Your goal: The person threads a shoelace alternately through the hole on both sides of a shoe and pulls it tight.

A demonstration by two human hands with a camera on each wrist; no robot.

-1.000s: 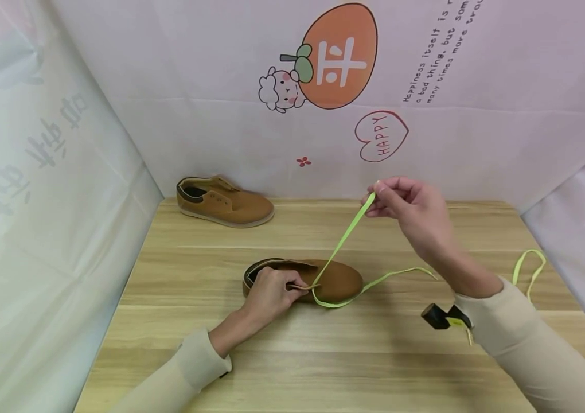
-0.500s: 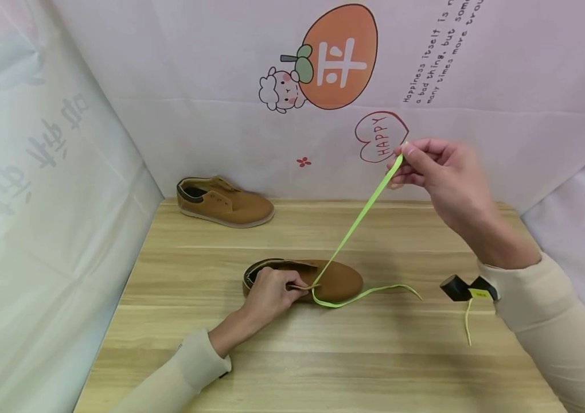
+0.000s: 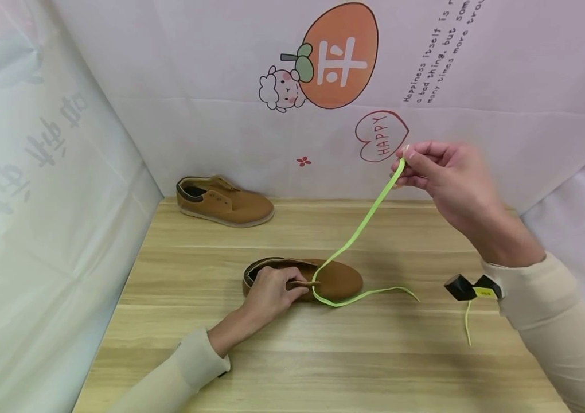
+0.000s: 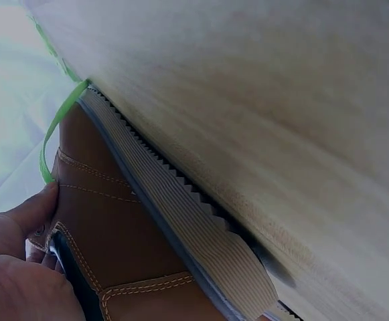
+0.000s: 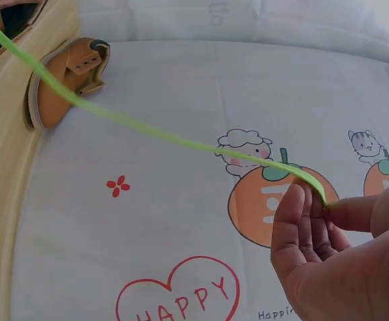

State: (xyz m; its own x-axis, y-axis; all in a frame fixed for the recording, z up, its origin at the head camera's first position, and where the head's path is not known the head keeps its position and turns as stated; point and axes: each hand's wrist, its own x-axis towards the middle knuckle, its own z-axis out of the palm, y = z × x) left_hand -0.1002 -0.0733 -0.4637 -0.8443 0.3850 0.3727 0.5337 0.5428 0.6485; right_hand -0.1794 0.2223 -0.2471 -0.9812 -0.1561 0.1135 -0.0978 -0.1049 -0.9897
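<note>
A brown shoe (image 3: 341,278) lies on the table with its toe to the right. My left hand (image 3: 270,292) pinches the near eyelet flap of this shoe between thumb and fingers; the left wrist view shows the thumb on the brown upper (image 4: 94,200). Up to the right, my right hand (image 3: 449,178) pinches one end of a neon green shoelace (image 3: 370,215) between thumb and fingertips. From there the lace hangs in a slight curve down to the flap. Its other part runs past the toe and lies on the table. Which eyelet it passes through is hidden.
A second brown shoe (image 3: 227,201), unlaced, stands at the back left against the printed white cloth wall (image 3: 210,126). A thin yellow-green lace end (image 3: 468,327) lies on the wooden table (image 3: 323,367) under the right wrist. Cloth walls also rise left and right.
My right hand has moved up and right, drawing the lace out; in the last half second the lace has slackened slightly. The loose part has slid a little left. My left hand stays put.
</note>
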